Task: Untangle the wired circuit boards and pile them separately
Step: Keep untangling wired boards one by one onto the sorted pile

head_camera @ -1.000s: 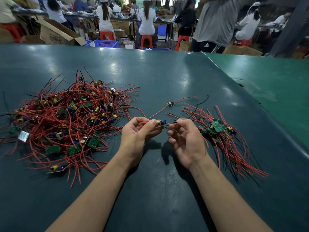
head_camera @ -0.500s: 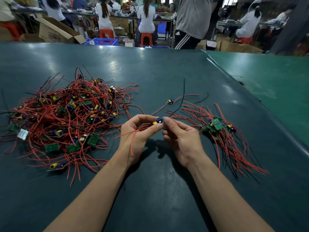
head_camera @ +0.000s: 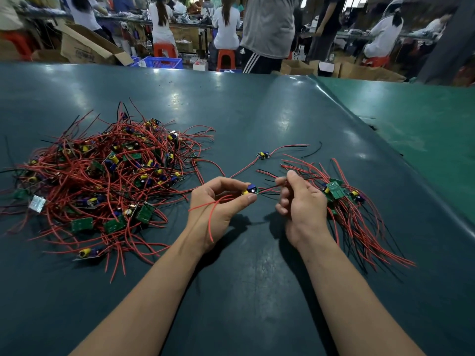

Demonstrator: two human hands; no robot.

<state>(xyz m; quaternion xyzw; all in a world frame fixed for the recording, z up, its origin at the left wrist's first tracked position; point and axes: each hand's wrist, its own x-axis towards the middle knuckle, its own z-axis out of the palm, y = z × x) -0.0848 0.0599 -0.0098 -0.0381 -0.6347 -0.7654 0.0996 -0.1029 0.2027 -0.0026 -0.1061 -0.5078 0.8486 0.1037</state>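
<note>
Pinching a small circuit board (head_camera: 250, 190) between thumb and forefinger, the left hand (head_camera: 218, 209) holds it just above the dark green surface (head_camera: 257, 278), near the middle of the scene. The board carries a blue part and a yellow part, and red wires from it loop down across the left palm and wrist. The right hand (head_camera: 302, 201), just right of the board, has its fingers (head_camera: 282, 181) curled and clamped on thin red and black wires (head_camera: 268, 188) that run leftward to the board; the two hands sit close together but apart.

To the left lies a big tangled heap of boards and red wires (head_camera: 102, 176), spread wide over the surface, with several green boards showing at its near edge. To the right of the right hand lies a smaller sorted pile (head_camera: 341, 199), its boards gathered at the far end and its red wires fanned toward the near right. A single board (head_camera: 263, 155) with its red and black leads lies alone on the surface beyond the hands, between the two piles.

Past the far edge of the surface, people sit on red stools (head_camera: 226, 57) at other benches, and an open cardboard box (head_camera: 87, 47) stands at far left.
</note>
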